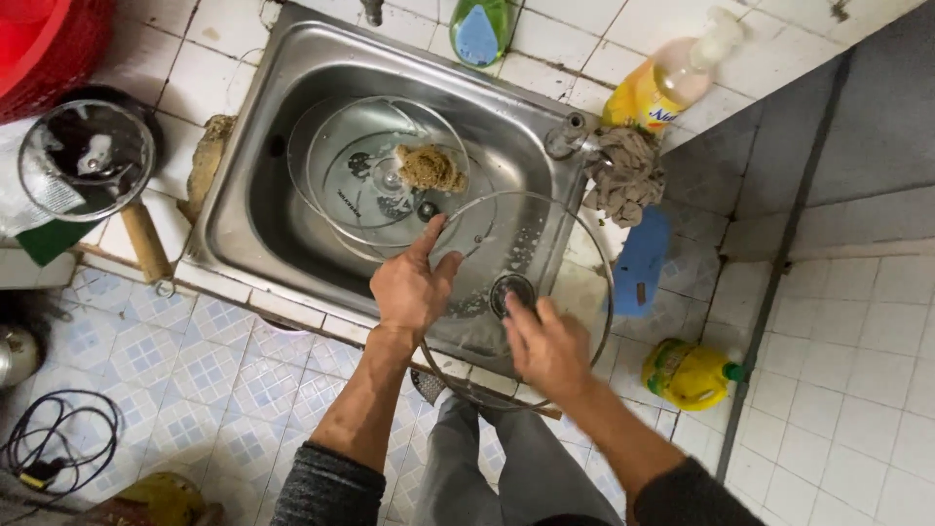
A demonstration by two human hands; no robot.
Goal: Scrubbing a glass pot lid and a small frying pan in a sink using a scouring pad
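A large round glass lid [570, 248] with a metal rim and a black knob is tilted over the front right of the steel sink [282, 88]. My left hand [411, 284] grips its left edge, thumb and finger spread on the glass. My right hand [545, 343] presses on the soapy glass beside the knob, fingers together. Two more glass lids [341, 175] lie in the basin. A brown scouring pad [430, 168] rests on them.
A yellow soap pump bottle [654, 90] and a green bottle [477, 29] stand behind the sink. A grey rag [628, 173] lies by the tap. A yellow bottle [687, 373] lies on the floor. At the left are a lidded pot [86, 161] and a red basin [39, 44].
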